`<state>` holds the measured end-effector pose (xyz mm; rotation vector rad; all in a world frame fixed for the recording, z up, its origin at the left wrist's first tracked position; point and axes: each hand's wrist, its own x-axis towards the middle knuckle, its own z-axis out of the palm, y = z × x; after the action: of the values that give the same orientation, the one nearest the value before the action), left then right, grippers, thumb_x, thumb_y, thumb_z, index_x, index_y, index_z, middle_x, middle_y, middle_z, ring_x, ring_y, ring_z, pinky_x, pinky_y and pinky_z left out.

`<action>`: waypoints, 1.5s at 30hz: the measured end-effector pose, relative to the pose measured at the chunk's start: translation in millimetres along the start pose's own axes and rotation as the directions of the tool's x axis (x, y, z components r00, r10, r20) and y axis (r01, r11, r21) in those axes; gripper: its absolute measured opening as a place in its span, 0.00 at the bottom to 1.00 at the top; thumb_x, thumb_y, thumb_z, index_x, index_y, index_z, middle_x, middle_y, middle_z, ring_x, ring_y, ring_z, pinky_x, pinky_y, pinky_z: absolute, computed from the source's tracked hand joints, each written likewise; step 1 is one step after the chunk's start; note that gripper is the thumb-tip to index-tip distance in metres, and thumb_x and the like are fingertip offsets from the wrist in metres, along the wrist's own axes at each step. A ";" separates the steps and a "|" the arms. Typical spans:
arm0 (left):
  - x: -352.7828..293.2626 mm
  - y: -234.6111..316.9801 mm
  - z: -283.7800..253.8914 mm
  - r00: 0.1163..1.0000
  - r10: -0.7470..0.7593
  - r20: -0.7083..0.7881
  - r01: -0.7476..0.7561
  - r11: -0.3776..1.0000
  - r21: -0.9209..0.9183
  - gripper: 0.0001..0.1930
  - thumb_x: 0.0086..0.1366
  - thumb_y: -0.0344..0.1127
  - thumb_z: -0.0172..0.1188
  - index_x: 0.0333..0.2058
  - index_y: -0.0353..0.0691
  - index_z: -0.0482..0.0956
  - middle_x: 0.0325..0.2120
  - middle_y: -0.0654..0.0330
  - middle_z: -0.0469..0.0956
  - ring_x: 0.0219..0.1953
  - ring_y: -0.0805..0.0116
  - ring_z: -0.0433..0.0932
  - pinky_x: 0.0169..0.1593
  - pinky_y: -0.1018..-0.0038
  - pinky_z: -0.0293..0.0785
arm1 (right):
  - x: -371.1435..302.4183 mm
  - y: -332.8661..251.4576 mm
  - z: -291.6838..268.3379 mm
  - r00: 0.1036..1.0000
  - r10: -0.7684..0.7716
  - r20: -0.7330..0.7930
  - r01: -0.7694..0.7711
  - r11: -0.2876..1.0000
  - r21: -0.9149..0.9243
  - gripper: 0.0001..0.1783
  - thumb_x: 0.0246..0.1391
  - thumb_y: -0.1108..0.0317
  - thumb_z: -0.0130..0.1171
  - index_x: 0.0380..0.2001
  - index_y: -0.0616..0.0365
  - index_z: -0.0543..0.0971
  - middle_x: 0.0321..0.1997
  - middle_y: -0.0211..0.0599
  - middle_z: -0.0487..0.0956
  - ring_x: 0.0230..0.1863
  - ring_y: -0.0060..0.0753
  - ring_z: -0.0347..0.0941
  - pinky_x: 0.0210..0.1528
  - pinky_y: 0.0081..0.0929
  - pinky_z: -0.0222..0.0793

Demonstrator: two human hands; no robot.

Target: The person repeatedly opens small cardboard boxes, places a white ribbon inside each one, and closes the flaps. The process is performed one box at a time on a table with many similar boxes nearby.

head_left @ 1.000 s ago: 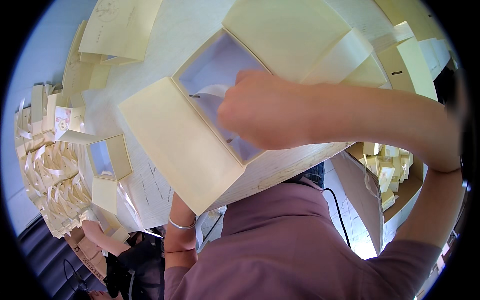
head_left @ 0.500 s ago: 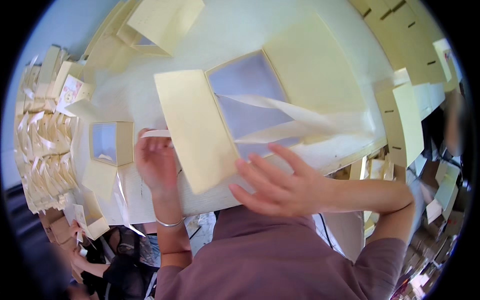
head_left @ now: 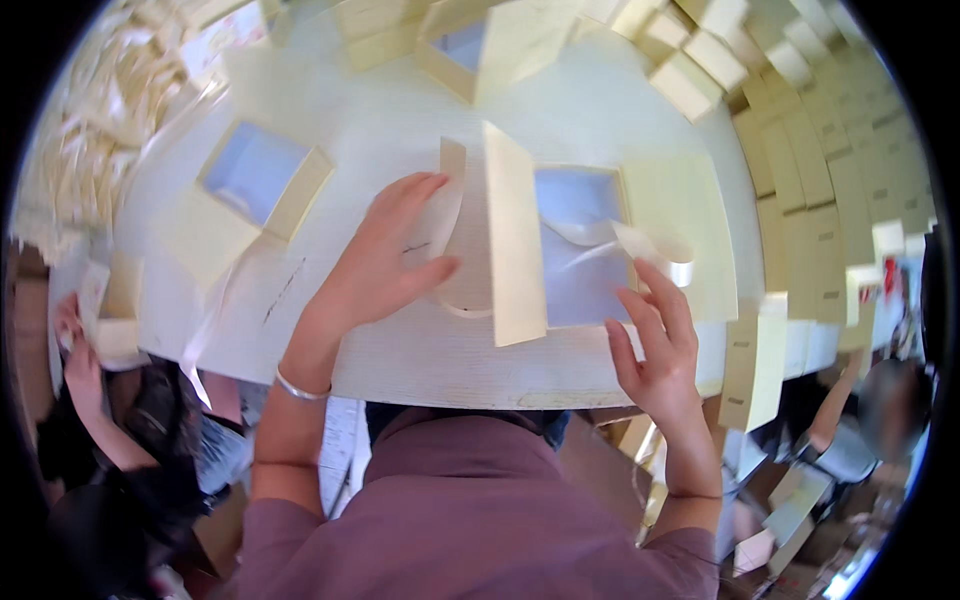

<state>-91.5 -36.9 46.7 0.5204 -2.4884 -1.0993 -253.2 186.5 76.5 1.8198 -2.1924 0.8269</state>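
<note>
Bare white desk (head_left: 400, 358) stretches left of your left hand (head_left: 388, 252), spread wide beside the square-cornered cream box (head_left: 588, 295); your right hand (head_left: 655, 335), fingers parted, is at its near corner, satiny ribbon (head_left: 580, 237) curling inside.

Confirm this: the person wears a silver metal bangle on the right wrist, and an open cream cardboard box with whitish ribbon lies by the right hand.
Not quite: the head view shows the silver metal bangle on the left wrist, not the right. The rest holds: an open cream cardboard box with whitish ribbon lies by the right hand.
</note>
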 end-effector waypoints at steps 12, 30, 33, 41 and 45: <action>58.3 -25.9 66.8 0.998 0.062 0.011 -0.063 0.944 0.325 0.19 0.50 0.42 0.58 0.42 0.44 0.72 0.44 0.55 0.67 0.53 0.59 0.60 0.58 0.47 0.44 | 15.9 10.0 24.0 0.997 -0.045 0.068 0.040 0.997 0.073 0.08 0.41 0.80 0.55 0.30 0.66 0.74 0.35 0.47 0.74 0.34 0.43 0.72 0.35 0.29 0.68; 50.1 -41.3 13.5 0.973 0.139 -0.181 -0.080 0.950 0.301 0.03 0.48 0.27 0.49 0.21 0.37 0.72 0.23 0.52 0.71 0.31 0.54 0.70 0.37 0.61 0.65 | -11.8 8.4 55.6 0.971 -0.157 -0.180 0.152 0.987 -0.043 0.21 0.46 0.61 0.57 0.41 0.64 0.72 0.47 0.52 0.68 0.43 0.47 0.67 0.40 0.33 0.66; -14.0 -48.5 -40.1 0.964 -0.051 -0.260 0.181 0.842 0.507 0.03 0.47 0.26 0.48 0.23 0.34 0.70 0.23 0.50 0.69 0.30 0.52 0.70 0.35 0.61 0.67 | -16.6 23.7 53.6 0.966 -0.237 -0.100 0.228 0.969 -0.096 0.26 0.44 0.54 0.59 0.42 0.63 0.72 0.47 0.52 0.68 0.43 0.49 0.67 0.40 0.34 0.66; -47.9 9.2 -33.0 0.996 0.079 -0.035 -0.051 0.865 0.498 0.42 0.46 0.43 0.62 0.59 0.45 0.51 0.59 0.50 0.47 0.62 0.52 0.42 0.60 0.49 0.39 | -14.4 31.9 53.8 0.928 -0.361 -0.094 0.351 0.930 -0.107 0.29 0.42 0.49 0.59 0.41 0.62 0.72 0.45 0.49 0.69 0.41 0.48 0.67 0.39 0.37 0.65; 3.9 -40.3 41.2 0.948 0.303 0.098 -0.308 0.796 0.521 0.28 0.48 0.45 0.59 0.47 0.38 0.65 0.51 0.49 0.60 0.59 0.51 0.51 0.57 0.51 0.47 | -13.8 19.7 50.5 0.950 -0.310 -0.031 0.304 0.944 -0.125 0.27 0.41 0.51 0.60 0.38 0.62 0.72 0.38 0.44 0.70 0.37 0.44 0.67 0.36 0.37 0.62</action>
<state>-106.9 -38.5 -8.9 0.2303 -2.7500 -0.2738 -257.9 174.2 22.2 1.9874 -1.8176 0.6528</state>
